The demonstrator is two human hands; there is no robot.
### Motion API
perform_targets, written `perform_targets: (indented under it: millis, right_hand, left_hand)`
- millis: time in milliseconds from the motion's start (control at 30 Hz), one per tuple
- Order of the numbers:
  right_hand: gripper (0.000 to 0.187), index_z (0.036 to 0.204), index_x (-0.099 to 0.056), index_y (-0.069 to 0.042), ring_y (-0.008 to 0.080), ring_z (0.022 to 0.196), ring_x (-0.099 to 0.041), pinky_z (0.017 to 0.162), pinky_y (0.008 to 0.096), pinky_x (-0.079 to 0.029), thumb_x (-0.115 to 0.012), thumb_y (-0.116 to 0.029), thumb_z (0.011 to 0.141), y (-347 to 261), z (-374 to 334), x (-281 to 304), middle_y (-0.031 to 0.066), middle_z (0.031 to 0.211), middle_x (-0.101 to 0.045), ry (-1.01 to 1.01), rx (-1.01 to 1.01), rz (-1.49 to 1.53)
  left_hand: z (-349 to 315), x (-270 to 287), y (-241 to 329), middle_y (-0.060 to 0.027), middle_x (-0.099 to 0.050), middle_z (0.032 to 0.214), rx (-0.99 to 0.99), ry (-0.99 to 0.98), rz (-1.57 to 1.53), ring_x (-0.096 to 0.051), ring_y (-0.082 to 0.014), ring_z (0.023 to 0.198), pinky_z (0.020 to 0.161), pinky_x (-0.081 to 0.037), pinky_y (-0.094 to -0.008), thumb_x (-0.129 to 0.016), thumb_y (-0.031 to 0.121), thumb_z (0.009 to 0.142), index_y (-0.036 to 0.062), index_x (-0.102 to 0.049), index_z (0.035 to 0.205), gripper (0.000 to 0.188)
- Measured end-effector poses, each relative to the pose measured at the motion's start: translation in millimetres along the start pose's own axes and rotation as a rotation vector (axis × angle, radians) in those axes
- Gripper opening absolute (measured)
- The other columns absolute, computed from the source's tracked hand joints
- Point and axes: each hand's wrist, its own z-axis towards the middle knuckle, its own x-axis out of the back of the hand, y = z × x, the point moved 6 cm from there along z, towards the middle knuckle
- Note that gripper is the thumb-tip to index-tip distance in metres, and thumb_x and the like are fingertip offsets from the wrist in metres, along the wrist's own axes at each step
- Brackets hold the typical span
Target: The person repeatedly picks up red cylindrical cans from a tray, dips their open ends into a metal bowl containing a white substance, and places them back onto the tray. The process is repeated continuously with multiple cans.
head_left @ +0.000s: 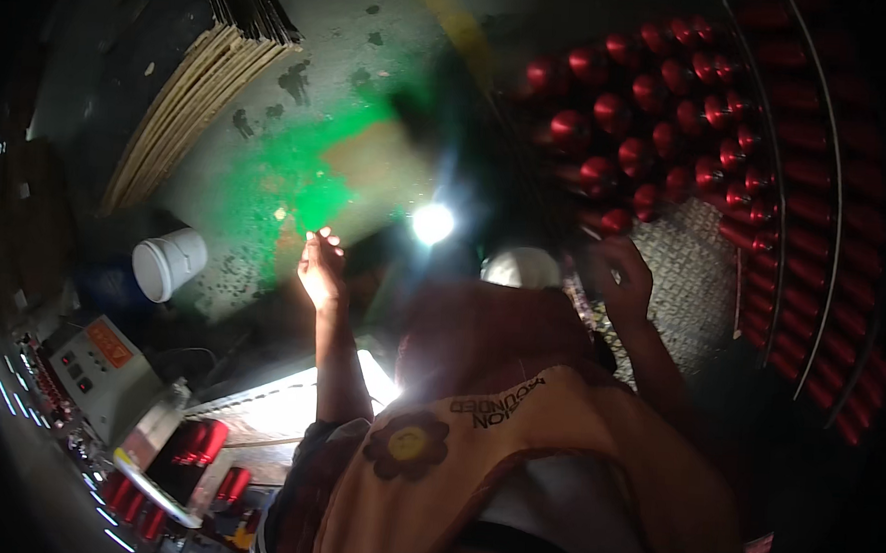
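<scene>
The head fisheye camera looks down at close range past an orange fabric garment to the bare left hand and bare right hand.

One left hand and one right hand are spotted; one bucket, one control box, one cardboard stack are counted; red cylinders, dimly lit, perhaps over thirty!

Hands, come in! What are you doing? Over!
Left hand: half-curled, nothing visibly held. Right hand: near red cylinders, grip unclear. White bucket: off left, not between hands.
</scene>
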Motion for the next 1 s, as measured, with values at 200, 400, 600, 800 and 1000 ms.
perform_targets:
  millis: [200,400,600,800,1000]
  right_hand:
    - [0.02,0.1,-0.072,-0.007,0.0155,0.081,-0.064,0.067,0.0251,-0.051,-0.068,0.004,0.083,-90.9,113.3,-91.1,0.0074,0.094,-0.066,-0.171,0.211,0.122]
    - [0.022,0.102,-0.067,-0.003,0.0162,0.077,-0.063,0.067,0.0269,-0.051,-0.069,0.007,0.082,-118.6,198.9,-109.0,0.0101,0.092,-0.063,-0.102,0.207,0.207]
    - [0.018,0.104,-0.07,-0.006,0.0176,0.081,-0.064,0.069,0.0275,-0.051,-0.067,0.001,0.088,-114.9,303.7,-149.6,0.0079,0.096,-0.065,-0.005,0.196,0.303]
    - [0.017,0.104,-0.07,-0.007,0.0224,0.089,-0.067,0.077,0.0326,-0.053,-0.066,0.0,0.089,-131.1,403.5,-179.3,0.0097,0.099,-0.067,0.048,0.155,0.403]
    - [0.03,0.121,-0.067,-0.012,0.018,0.093,-0.063,0.082,0.0312,-0.052,-0.063,-0.005,0.093,-104.0,403.8,-161.0,0.0071,0.102,-0.061,0.319,-0.059,0.397]
  left_hand:
    - [72.6,20.9,86.1,0.0044,-0.062,0.082,0.052,0.153,0.058,-0.051,-0.0072,0.068,0.055,-0.036,-0.022,-0.056,0.039,0.1,0.0125,-0.066,0.107,0.029]
    - [174.8,-59.1,166.3,0.0053,-0.06,0.082,-0.101,-0.011,-0.018,-0.05,-0.0061,0.07,0.059,-0.037,-0.0212,-0.053,0.038,0.102,0.0129,-0.065,0.105,0.028]
    - [286.1,-156.3,202.5,-0.0026,-0.062,0.089,-0.047,-0.192,0.002,-0.051,-0.009,0.07,0.058,-0.038,-0.0222,-0.052,0.033,0.103,0.0028,-0.063,0.113,0.034]
    - [357.8,-214.7,246.4,-0.004,-0.063,0.095,0.006,-0.169,0.47,-0.05,-0.0095,0.074,0.065,-0.041,-0.0238,-0.045,0.048,0.104,-0.0007,-0.063,0.125,0.056]
    - [402.7,-376.6,243.1,-0.0079,-0.072,0.097,-0.063,-0.779,0.915,-0.057,-0.0107,0.076,0.066,-0.046,-0.0269,-0.049,0.041,0.103,0.0007,-0.073,0.106,0.047]
